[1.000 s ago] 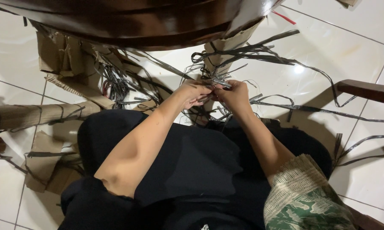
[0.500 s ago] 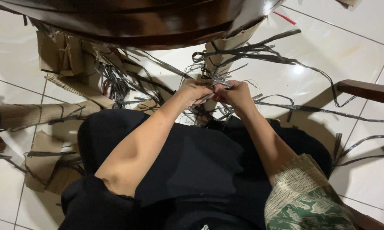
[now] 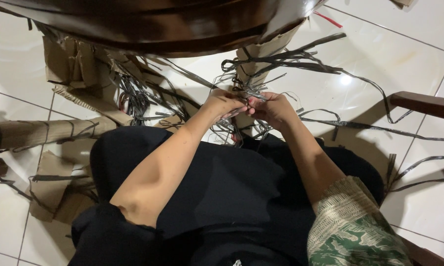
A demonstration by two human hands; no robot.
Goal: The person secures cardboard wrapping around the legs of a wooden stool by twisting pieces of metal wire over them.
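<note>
My left hand [image 3: 225, 102] and my right hand [image 3: 272, 107] meet just above my black-clad knees, fingertips together. Both pinch a tangle of thin dark grey plastic straps [image 3: 251, 91] that wraps a cardboard-covered furniture leg [image 3: 259, 53]. More of the same straps [image 3: 330, 69] trail from the knot to the right over the white tiled floor. What exactly lies between the fingertips is hidden by the fingers. My right forearm shows a green-and-cream patterned sleeve.
A dark wooden tabletop [image 3: 158, 24] overhangs at the top. Torn cardboard wrapping [image 3: 74, 64] and cut straps [image 3: 138, 96] litter the floor at left, with a wrapped leg [image 3: 40, 133] lying flat. A dark wooden piece [image 3: 424, 104] juts in from the right edge.
Both hands stay at the strap tangle; the fingers have shifted slightly, and the view has barely moved.
</note>
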